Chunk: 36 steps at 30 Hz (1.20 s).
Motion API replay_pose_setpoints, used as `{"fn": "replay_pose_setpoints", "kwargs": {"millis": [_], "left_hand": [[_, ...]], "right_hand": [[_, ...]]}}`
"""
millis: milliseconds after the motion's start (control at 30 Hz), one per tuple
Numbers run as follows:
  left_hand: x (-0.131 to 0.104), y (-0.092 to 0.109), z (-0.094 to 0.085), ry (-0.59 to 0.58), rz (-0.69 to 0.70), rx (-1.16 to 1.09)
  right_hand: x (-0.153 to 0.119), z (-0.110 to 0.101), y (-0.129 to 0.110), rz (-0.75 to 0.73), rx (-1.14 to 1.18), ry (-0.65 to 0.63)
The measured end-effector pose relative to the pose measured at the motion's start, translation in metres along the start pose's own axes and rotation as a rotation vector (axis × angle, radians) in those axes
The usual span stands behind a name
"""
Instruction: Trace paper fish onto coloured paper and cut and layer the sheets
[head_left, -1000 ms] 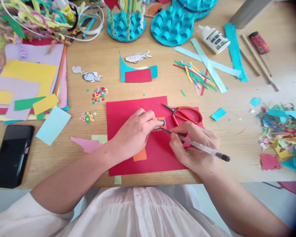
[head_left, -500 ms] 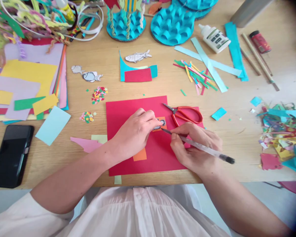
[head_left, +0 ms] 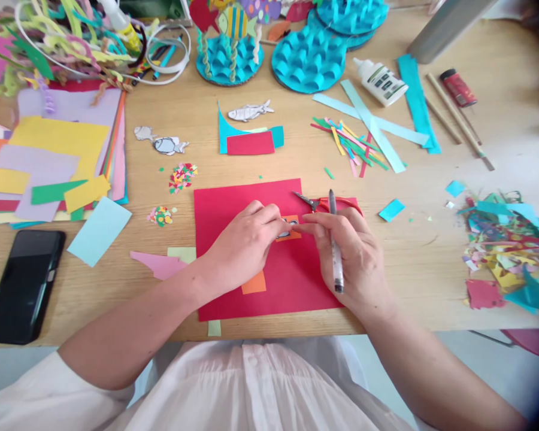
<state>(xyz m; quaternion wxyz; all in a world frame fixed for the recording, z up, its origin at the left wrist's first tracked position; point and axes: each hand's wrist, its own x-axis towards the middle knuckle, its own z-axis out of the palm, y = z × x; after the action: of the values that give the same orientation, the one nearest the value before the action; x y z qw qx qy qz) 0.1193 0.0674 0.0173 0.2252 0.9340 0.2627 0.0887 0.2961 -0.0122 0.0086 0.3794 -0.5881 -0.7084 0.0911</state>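
Note:
On a red sheet (head_left: 278,287) lies a small orange piece (head_left: 293,235) with a grey and white cut-out on it. My left hand (head_left: 247,239) presses its fingertips onto the cut-out, fingers bent together. The index finger of my right hand (head_left: 353,251) reaches to the same cut-out from the right, its tip close to my left fingertips. A pen (head_left: 336,257) is held in my right hand, pointing away from me. Behind that hand lie red-handled scissors (head_left: 306,200), partly covered. Another orange piece (head_left: 254,283) sticks out below my left hand.
A phone (head_left: 24,287) and stacked coloured paper (head_left: 49,155) are at the left. Farther back are fish cut-outs (head_left: 250,111), blue round bases (head_left: 309,58), a glue bottle (head_left: 381,81) and paper strips (head_left: 350,143). Paper scraps (head_left: 512,239) lie at the right.
The pen has swung from pointing at the cut-out to standing away from it in my right hand. My right index finger has stretched to the cut-out. The view has shifted slightly.

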Motion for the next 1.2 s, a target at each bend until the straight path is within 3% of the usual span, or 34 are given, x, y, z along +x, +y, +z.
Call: {"fn": "replay_pose_setpoints", "kwargs": {"millis": [300,500,700,900,1200], "left_hand": [[0.0,0.007,0.0,-0.035,0.007,0.155],[-0.002,0.024,0.004,-0.1,-0.011,0.391],[-0.011,0.053,0.019,-0.015,-0.049,0.594],[-0.014,0.077,0.04,0.059,-0.242,0.614],[-0.018,0.081,0.051,0.105,-0.254,0.619]], "right_hand": [[0.001,0.002,0.002,0.032,-0.086,-0.029],[0.0,0.001,0.0,0.012,-0.111,-0.074],[-0.002,0.002,0.001,0.009,-0.132,-0.079],[-0.002,0.003,0.005,-0.007,-0.122,-0.076],[0.003,-0.003,0.002,-0.004,-0.175,-0.143]]}}
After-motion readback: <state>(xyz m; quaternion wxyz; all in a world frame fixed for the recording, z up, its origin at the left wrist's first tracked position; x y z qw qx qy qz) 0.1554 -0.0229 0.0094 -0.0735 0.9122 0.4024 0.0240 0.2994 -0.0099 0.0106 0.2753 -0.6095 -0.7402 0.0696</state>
